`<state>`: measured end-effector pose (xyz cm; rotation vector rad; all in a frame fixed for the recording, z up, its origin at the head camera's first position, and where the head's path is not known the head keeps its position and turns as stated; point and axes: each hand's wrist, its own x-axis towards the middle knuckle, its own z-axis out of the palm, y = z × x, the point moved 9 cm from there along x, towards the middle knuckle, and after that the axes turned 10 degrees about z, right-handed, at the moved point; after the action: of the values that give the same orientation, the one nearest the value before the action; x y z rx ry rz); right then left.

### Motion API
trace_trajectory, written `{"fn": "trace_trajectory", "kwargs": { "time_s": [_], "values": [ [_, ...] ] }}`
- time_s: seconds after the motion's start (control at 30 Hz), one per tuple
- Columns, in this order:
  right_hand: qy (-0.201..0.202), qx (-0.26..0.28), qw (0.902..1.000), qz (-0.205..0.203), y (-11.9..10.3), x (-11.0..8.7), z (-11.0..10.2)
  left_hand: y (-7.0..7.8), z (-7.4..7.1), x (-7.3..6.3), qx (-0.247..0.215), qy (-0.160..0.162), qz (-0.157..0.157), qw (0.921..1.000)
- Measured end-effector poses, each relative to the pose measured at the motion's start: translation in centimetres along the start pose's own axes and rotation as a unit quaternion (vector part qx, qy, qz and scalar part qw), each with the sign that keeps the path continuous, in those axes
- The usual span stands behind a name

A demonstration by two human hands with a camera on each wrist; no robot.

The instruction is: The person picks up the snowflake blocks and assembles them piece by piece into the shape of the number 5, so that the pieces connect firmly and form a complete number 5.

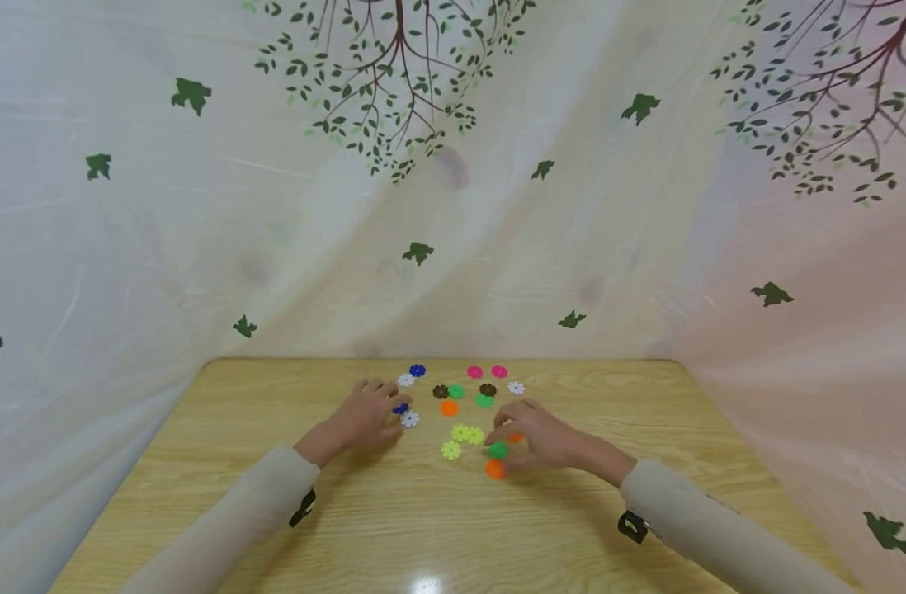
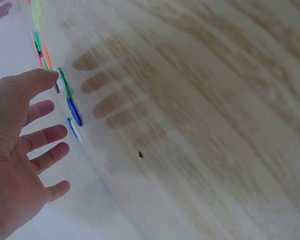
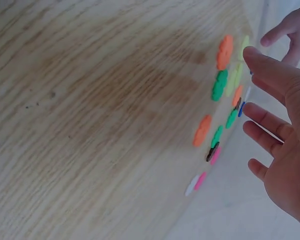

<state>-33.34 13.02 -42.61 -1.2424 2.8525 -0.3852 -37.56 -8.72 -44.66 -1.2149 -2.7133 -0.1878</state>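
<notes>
Flat flower-shaped discs in several colours lie spread over the far middle of the wooden table. My left hand (image 1: pixel 365 414) is over the left side of them, fingers spread, by a blue disc (image 1: pixel 400 409) it partly covers and a white disc (image 1: pixel 410 419). In the left wrist view its fingers (image 2: pixel 45 137) are apart with nothing between them. On the other side, my right hand (image 1: pixel 540 435) hovers beside a green disc (image 1: pixel 497 451) and an orange disc (image 1: pixel 495 469). Another orange disc (image 1: pixel 516 438) is partly hidden by it. Its fingers look relaxed and hold nothing in the right wrist view.
Three yellow discs (image 1: pixel 460 432) lie between the hands. Farther back are pink (image 1: pixel 474 372), brown (image 1: pixel 441 392), green (image 1: pixel 456 391) and white (image 1: pixel 516 388) discs. A curtain (image 1: pixel 483 280) printed with leaves and branches hangs along the back edge of the table (image 1: pixel 394 536).
</notes>
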Motion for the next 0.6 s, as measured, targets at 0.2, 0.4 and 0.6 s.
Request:
{"fn": "trace_trajectory", "kwargs": {
  "time_s": [0.2,0.4,0.6],
  "values": [
    [-0.016,0.004,0.9998,-0.014,-0.3,-0.2,0.7,0.4,0.1,0.6,0.009,-0.001,0.018,0.9998],
    [-0.035,-0.008,0.9992,-0.016,-0.2,-0.1,1.6,0.5,0.5,1.1,0.005,-0.008,0.014,0.9999],
    [-0.037,-0.015,0.9990,-0.018,-0.4,0.0,2.0,0.1,0.9,1.6,-0.018,-0.018,-0.005,0.9997]
  ]
}}
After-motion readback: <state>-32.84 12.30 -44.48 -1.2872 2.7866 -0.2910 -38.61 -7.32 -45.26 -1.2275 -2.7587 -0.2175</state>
